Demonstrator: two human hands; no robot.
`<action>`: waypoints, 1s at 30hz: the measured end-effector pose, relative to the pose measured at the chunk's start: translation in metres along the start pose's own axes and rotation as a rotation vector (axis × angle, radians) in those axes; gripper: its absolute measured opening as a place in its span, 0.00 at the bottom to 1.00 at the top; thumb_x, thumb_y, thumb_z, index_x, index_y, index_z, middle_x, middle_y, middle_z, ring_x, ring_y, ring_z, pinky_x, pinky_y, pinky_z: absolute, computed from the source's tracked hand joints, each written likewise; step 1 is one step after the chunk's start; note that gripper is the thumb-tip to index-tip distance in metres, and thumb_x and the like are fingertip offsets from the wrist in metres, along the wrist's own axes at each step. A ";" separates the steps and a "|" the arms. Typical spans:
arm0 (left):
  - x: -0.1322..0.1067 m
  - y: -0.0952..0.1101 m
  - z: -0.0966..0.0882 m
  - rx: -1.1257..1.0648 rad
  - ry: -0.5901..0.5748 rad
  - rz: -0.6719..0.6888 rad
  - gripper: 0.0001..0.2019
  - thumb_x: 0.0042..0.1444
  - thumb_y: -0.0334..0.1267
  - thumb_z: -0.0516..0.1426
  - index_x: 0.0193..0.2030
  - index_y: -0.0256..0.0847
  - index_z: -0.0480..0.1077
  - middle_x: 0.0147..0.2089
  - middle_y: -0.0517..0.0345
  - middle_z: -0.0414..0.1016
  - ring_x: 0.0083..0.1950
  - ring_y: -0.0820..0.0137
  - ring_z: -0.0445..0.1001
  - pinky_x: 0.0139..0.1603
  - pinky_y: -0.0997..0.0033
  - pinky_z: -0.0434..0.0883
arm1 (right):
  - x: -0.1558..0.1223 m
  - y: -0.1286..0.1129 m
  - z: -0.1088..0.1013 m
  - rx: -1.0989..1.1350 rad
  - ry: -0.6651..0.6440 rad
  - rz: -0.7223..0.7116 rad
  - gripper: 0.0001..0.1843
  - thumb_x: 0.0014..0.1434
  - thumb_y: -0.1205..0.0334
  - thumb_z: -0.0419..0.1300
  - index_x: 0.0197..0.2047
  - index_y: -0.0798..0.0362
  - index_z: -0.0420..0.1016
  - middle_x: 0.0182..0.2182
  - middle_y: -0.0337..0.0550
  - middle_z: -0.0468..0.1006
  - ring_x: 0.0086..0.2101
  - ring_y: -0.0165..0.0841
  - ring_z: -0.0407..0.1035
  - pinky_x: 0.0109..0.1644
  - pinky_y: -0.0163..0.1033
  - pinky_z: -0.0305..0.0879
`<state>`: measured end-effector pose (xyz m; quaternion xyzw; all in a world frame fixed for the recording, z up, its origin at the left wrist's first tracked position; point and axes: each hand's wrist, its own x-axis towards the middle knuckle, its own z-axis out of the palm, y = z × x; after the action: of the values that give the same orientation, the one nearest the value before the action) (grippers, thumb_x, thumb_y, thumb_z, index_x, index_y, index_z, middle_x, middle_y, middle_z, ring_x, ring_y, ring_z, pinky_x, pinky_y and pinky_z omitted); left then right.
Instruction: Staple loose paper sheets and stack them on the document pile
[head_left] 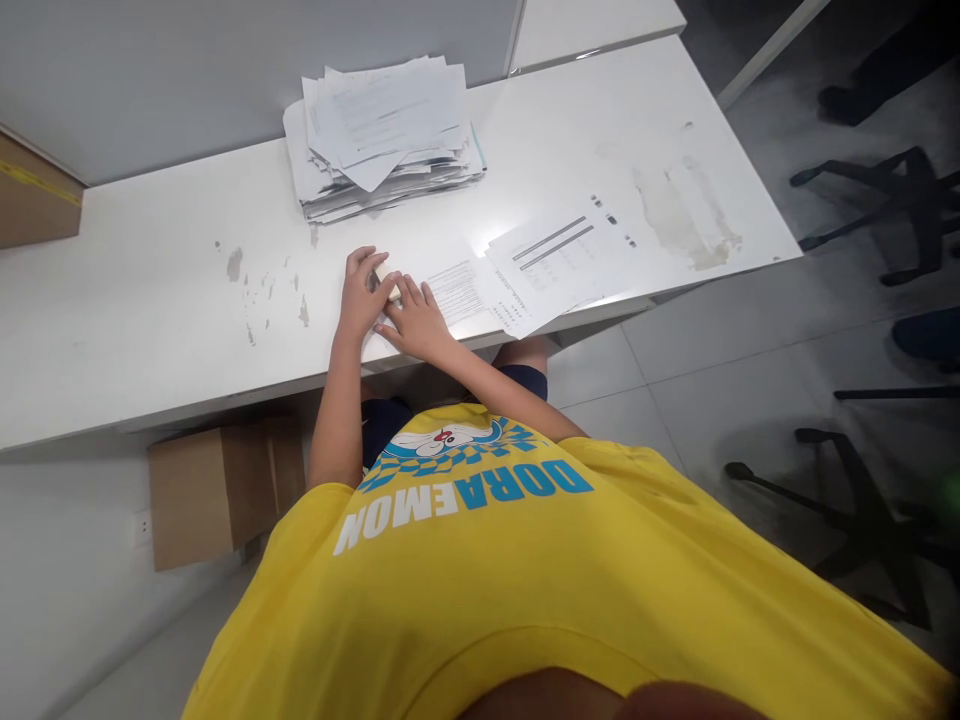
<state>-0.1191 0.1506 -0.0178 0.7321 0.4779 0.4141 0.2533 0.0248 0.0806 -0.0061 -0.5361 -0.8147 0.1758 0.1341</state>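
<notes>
My left hand (pixel 361 292) is on the desk with its fingers curved around a small cream-coloured block-like object (pixel 385 272). Its exact kind is hard to make out, since my fingers cover much of it. Right beside it, my right hand (pixel 417 318) lies flat with fingers stretched out, the fingertips near or against the small object. Under my right hand is a printed sheet (pixel 459 293) with lines of text, at the desk's front edge. More printed sheets (pixel 559 260) with dark bars overlap it on the right.
A tall, uneven stack of papers (pixel 390 115) stands at the back of the white desk (pixel 150 300). Stains (pixel 686 215) mark the desktop. One cardboard box (pixel 37 200) is at the far left, another cardboard box (pixel 199 495) below. Chair bases (pixel 862 510) stand on the right.
</notes>
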 end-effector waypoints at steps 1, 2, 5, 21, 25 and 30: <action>0.000 0.001 0.000 -0.001 -0.003 0.000 0.29 0.57 0.67 0.54 0.54 0.47 0.71 0.63 0.48 0.64 0.68 0.57 0.64 0.71 0.55 0.62 | 0.000 0.000 0.000 0.001 0.003 -0.001 0.36 0.70 0.40 0.44 0.70 0.56 0.61 0.74 0.56 0.41 0.72 0.50 0.35 0.74 0.61 0.30; -0.001 0.002 0.000 0.000 -0.008 -0.001 0.29 0.57 0.67 0.54 0.54 0.47 0.71 0.63 0.48 0.63 0.68 0.56 0.64 0.71 0.54 0.62 | 0.000 0.000 0.000 0.004 0.005 -0.003 0.36 0.70 0.41 0.44 0.69 0.57 0.62 0.74 0.56 0.42 0.72 0.50 0.35 0.74 0.61 0.30; -0.002 0.007 -0.001 0.019 -0.028 -0.005 0.29 0.58 0.67 0.53 0.53 0.46 0.71 0.64 0.46 0.62 0.69 0.55 0.63 0.72 0.53 0.60 | -0.001 -0.001 -0.001 0.007 0.009 -0.007 0.35 0.70 0.42 0.46 0.69 0.57 0.62 0.74 0.58 0.43 0.72 0.51 0.36 0.73 0.62 0.31; -0.002 -0.003 -0.002 0.089 -0.141 0.044 0.26 0.59 0.67 0.52 0.45 0.46 0.72 0.67 0.48 0.62 0.74 0.54 0.53 0.75 0.46 0.51 | -0.004 -0.001 0.000 -0.003 0.017 -0.024 0.38 0.70 0.39 0.43 0.69 0.59 0.62 0.73 0.61 0.46 0.72 0.51 0.37 0.74 0.61 0.32; 0.000 -0.009 0.001 0.064 -0.157 0.074 0.24 0.60 0.66 0.51 0.43 0.47 0.71 0.65 0.50 0.66 0.75 0.55 0.52 0.77 0.43 0.46 | -0.003 0.001 0.003 0.000 0.022 -0.029 0.38 0.70 0.38 0.42 0.71 0.58 0.59 0.73 0.58 0.45 0.72 0.50 0.36 0.73 0.63 0.30; 0.003 -0.012 0.004 0.025 -0.208 0.116 0.20 0.63 0.61 0.50 0.43 0.48 0.70 0.57 0.52 0.71 0.73 0.59 0.57 0.79 0.45 0.38 | -0.001 0.003 0.005 -0.012 0.013 -0.033 0.38 0.70 0.41 0.43 0.72 0.60 0.56 0.74 0.59 0.44 0.73 0.50 0.35 0.74 0.62 0.30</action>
<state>-0.1211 0.1587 -0.0274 0.8008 0.4110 0.3436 0.2679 0.0256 0.0799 -0.0117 -0.5245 -0.8236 0.1651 0.1388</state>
